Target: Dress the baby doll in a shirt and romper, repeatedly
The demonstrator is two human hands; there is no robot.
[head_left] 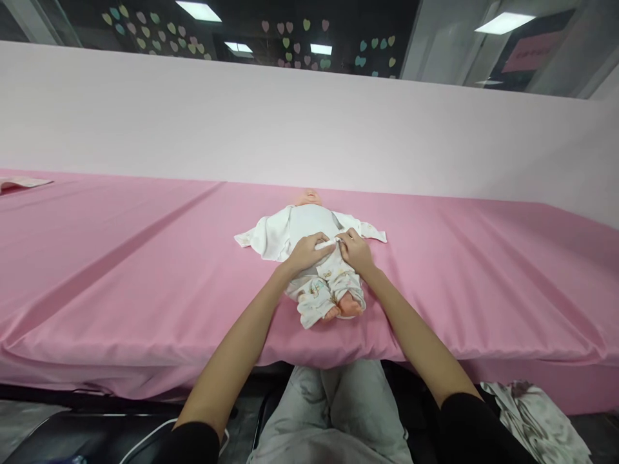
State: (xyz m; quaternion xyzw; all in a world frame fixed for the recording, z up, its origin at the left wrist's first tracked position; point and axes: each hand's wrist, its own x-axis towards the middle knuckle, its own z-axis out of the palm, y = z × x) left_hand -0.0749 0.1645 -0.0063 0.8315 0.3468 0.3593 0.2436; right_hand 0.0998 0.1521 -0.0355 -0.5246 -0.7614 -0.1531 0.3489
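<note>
A baby doll (350, 305) lies on its back on the pink sheet, head toward the wall and bare feet toward me. Its white top (275, 236) is spread out with both sleeves stretched sideways. Printed white baby pants (315, 299) cover its legs. My left hand (308, 251) is closed on the waistband of the pants, its thumb lying along the edge. At the other side of the waistband, my right hand (356, 252) pinches the cloth close to the left fingertips. My hands hide part of the doll's waist.
A pink sheet (145, 270) covers the wide table, with a white wall (290, 122) behind it. Folded cloth (24, 183) lies at the far left. Crumpled printed fabric (541, 419) hangs low at the right. A black chair (72, 435) and white cable stand at lower left.
</note>
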